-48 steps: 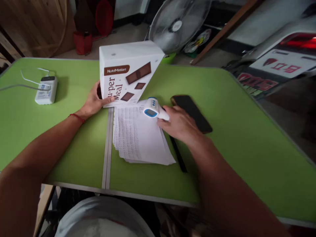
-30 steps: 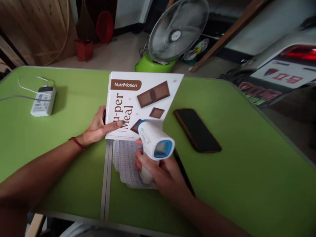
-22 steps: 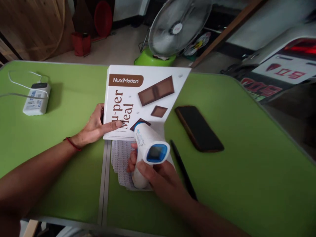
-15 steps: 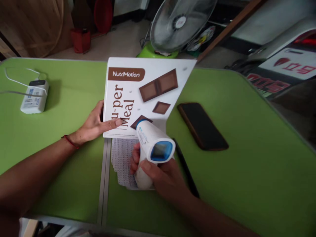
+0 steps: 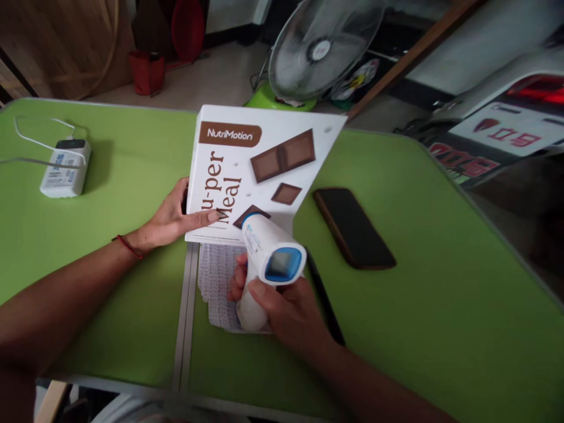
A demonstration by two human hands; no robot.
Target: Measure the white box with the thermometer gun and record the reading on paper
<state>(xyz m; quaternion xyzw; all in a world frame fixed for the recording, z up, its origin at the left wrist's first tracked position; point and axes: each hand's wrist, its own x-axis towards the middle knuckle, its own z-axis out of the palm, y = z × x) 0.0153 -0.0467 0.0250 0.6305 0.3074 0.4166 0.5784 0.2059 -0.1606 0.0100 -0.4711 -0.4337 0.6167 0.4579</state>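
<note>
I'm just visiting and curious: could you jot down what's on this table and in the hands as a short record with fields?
Left hand: holds the white box by its left edge, thumb on the front
Right hand: grips the scanner, nose aimed at the box
Box: tilted, front facing the camera, reads NutriMotion
Papers: printed stack under the scanner
Pen: right of the papers
Phone: dark, flat, right of the box
Charger: far left, cabled
Table: green

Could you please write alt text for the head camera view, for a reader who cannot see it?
The right hand aims a white and blue handheld scanner at a white NutriMotion box, steadied by the left hand, on a green table. Printed sheets, a pen and a phone lie nearby.
</note>
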